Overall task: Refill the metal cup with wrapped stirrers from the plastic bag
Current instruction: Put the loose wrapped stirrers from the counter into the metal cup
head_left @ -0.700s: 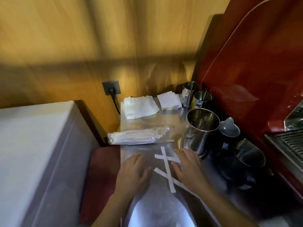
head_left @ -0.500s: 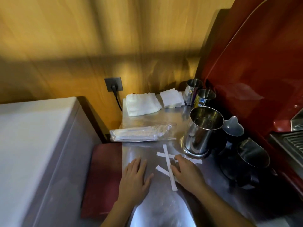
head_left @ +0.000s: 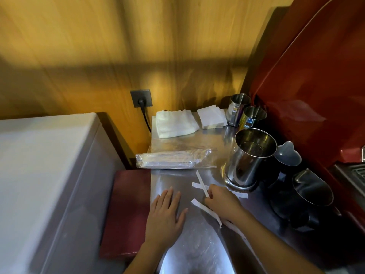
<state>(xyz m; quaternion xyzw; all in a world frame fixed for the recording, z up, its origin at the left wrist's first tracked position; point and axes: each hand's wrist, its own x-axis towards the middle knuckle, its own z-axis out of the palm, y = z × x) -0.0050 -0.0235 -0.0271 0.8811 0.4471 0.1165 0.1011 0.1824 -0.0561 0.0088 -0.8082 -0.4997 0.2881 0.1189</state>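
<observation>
A tall empty metal cup [head_left: 250,155] stands on the steel counter [head_left: 173,180]. To its left lies a clear plastic bag [head_left: 173,160] full of wrapped stirrers. Three loose white wrapped stirrers lie crossed in front of the cup. My right hand [head_left: 223,204] pinches the upright-lying wrapped stirrer [head_left: 201,181] with curled fingers, and its wrist covers part of another stirrer [head_left: 199,205]. A third stirrer [head_left: 240,194] pokes out from behind that hand. My left hand [head_left: 165,216] rests flat on the counter, fingers spread, holding nothing.
Folded white cloth [head_left: 175,123] and paper napkins [head_left: 211,116] lie at the back. Two small steel pitchers [head_left: 246,112] stand behind the cup, dark pitchers [head_left: 308,192] to its right. A red machine [head_left: 316,86] walls the right side; a white appliance [head_left: 45,175] fills the left.
My right hand's fingers have curled from flat onto one stirrer, pinching it. The left hand has stayed flat. The head camera has tilted, shifting the scene down.
</observation>
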